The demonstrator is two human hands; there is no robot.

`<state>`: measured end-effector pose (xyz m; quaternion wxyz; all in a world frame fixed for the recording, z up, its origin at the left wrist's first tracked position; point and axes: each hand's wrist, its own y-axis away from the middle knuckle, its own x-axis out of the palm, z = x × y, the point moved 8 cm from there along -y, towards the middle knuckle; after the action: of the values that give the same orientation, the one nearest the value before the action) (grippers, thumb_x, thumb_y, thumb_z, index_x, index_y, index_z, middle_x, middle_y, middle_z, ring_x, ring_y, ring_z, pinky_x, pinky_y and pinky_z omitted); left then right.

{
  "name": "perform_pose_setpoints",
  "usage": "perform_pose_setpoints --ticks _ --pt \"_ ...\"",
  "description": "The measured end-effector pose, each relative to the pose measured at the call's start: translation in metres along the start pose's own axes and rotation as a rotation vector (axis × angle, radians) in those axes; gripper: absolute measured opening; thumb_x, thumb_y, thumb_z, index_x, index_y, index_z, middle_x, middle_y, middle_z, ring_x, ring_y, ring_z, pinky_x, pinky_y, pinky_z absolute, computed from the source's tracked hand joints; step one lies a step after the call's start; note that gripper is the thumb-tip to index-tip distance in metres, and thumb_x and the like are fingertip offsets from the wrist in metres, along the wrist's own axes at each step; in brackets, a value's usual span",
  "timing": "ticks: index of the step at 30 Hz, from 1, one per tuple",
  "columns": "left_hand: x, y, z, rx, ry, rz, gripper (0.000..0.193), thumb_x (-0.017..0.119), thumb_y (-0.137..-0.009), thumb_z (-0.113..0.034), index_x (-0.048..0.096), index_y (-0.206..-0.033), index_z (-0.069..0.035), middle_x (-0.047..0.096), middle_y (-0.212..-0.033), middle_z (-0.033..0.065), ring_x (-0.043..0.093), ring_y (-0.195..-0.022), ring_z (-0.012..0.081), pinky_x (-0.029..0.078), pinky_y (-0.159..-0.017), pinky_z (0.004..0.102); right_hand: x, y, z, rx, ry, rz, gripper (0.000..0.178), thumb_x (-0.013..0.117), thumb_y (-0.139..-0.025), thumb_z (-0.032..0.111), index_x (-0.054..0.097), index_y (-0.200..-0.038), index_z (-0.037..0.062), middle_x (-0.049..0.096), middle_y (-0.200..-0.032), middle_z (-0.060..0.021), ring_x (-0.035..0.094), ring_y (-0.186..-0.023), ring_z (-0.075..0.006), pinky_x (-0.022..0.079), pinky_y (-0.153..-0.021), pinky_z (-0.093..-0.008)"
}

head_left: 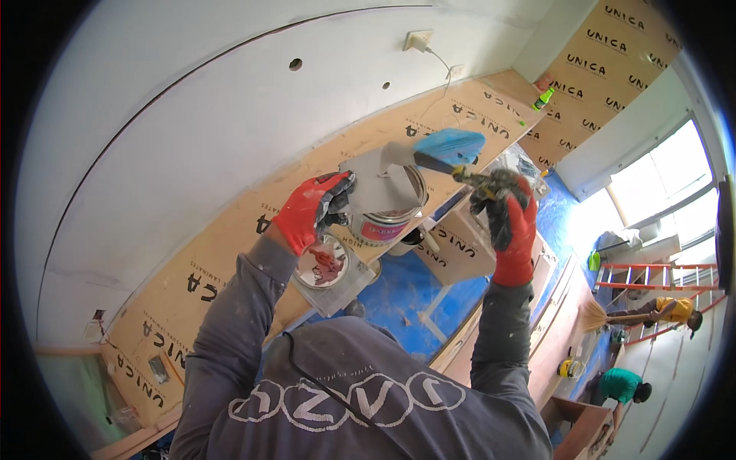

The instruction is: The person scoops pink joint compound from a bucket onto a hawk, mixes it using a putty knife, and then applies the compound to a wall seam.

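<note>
My left hand (310, 208), in a red and black glove, is closed on the edge of a flat grey plate (373, 185) smeared with grey paste. The plate lies over an open tin (383, 230) with a pinkish label and hides part of its mouth. My right hand (507, 215), in a matching glove, grips the paste-caked handle of a putty knife (437, 162). Its dark blade points left, close to a lump of grey paste (395, 156) above the plate. By my left wrist lies a round lid (323, 261) with reddish smears.
A blue plastic bag (452, 144) sits behind the knife on the paper-covered counter (261, 230). Blue sheeting (402, 299) covers the floor. At right, one person (671, 310) holds a broom (594, 315) beside an orange ladder (652, 276); another person in green (619, 385) bends low.
</note>
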<state>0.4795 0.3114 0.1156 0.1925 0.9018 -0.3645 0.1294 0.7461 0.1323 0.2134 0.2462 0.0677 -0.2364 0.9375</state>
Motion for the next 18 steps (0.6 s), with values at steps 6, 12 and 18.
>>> perform_pose_setpoints --ticks 6,12,18 --pt "0.004 0.021 -0.015 0.21 -0.167 0.183 0.06 0.064 -0.09 -0.001 0.042 -0.146 -0.005 0.051 -0.143 0.0078 0.054 -0.125 0.0142 0.05 -0.096 0.0312 0.017 0.028 -0.015 0.044 -0.078 0.143 0.042 0.065 -0.08 0.006 0.058 -0.119 -0.0089 0.062 -0.116 -0.0164 0.066 -0.094 -0.0254 0.052 -0.086 -0.036" --pt "0.0 0.034 -0.03 0.444 -0.521 0.152 0.06 0.069 -0.087 -0.002 0.047 -0.142 -0.004 0.053 -0.139 0.01 0.056 -0.122 0.0152 0.048 -0.097 0.028 0.03 0.028 0.001 0.048 0.349 0.238 0.037 0.063 -0.079 -0.002 0.063 -0.116 -0.005 0.06 -0.117 -0.0139 0.064 -0.096 -0.0224 0.05 -0.086 -0.0315" --pt "-0.031 0.027 -0.01 0.343 -0.246 0.056 0.068 0.078 -0.078 -0.007 0.05 -0.139 -0.003 0.056 -0.136 0.0133 0.058 -0.121 0.0219 0.046 -0.102 0.0318 0.05 0.021 0.021 -0.063 0.673 0.435 0.039 0.06 -0.079 -0.002 0.064 -0.118 -0.0016 0.062 -0.099 -0.0151 0.06 -0.086 -0.0262 0.047 -0.077 -0.0344"
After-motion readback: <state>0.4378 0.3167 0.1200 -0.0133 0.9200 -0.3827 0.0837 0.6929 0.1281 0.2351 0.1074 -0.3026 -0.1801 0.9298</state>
